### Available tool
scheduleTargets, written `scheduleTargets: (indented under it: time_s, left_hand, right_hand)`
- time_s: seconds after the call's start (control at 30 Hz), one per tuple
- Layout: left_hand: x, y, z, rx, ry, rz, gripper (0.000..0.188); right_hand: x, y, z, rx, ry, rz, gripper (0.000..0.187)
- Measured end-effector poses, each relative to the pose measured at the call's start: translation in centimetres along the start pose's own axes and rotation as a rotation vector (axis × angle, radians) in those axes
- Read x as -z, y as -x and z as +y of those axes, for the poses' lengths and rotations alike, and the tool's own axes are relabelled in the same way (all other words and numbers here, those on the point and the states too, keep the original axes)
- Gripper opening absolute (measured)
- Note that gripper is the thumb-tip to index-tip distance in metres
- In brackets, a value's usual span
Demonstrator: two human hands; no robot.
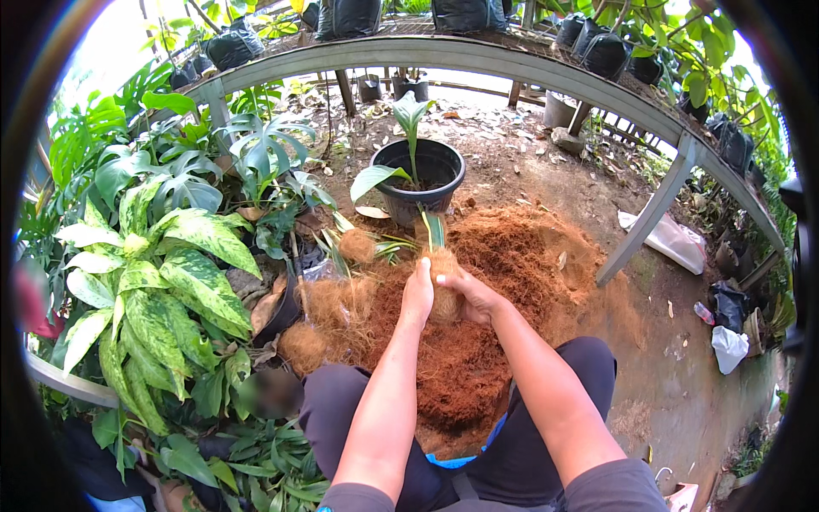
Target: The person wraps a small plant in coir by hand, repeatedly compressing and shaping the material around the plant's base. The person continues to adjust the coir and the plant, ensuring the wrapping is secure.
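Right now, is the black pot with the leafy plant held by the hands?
No, the hands clasp a brown fibre bundle, and the black pot stands beyond them.

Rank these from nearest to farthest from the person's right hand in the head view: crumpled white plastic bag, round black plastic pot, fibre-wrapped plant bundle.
1. Fibre-wrapped plant bundle: held, touching the right hand.
2. Round black plastic pot: farther forward, slightly left.
3. Crumpled white plastic bag: well off to the right.
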State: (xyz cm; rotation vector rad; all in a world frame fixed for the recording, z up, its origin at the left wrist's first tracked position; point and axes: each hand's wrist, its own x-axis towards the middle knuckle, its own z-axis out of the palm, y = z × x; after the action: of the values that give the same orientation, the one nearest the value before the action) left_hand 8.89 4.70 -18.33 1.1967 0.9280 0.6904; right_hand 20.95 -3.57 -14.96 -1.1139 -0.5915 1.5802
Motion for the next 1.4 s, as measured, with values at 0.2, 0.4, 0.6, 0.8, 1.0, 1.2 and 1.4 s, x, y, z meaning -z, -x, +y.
scheduleTargets:
  time_s: [0.2, 0.4, 0.6, 0.8, 1.0, 1.2, 1.4]
  left_hand:
    - [-1.1, -2.3, -4.3, 0.219, 0.051, 0.032, 0.079]
    - [-2.3, -9.5, -5.0, 0.267, -0.473, 0.137, 0.089]
    - [-1.1, -15.8, -6.1, 0.192, -0.744, 0.251, 0.061]
    - [0.7, -21.2, -8.3, 0.156, -1.260, -0.157, 0.045]
    - [-0.3, -26.8, -11.9, 0.004, -1.321, -0.226, 0.047]
    - [0.2, -29.2, -14.4, 0.110, -1.301, -0.099, 0.068]
    - [0.9, -31.6, -16.3, 0.047, -1.426, -0.104, 0.069]
  right_hand:
    - [4.8, -2.2, 1.7, -0.211, 0.021, -0.009, 0.086]
    - [9.0, -7.5, 1.6, 0.047, 0.133, 0.097, 0.072]
    - [12.7, -15.0, 2.1, 0.410, 0.194, 0.508, 0.074]
    - [22.2, -20.3, 1.0, 0.520, 0.440, 0.718, 0.070]
    - [27.2, -25.9, 2.3, 0.500, 0.555, 0.926, 0.078]
    - [29.4, -31.4, 4.0, 0.460, 0.575, 0.818, 0.086]
    - [30.0, -33.5, 6.8, 0.397, 0.672, 0.777, 0.084]
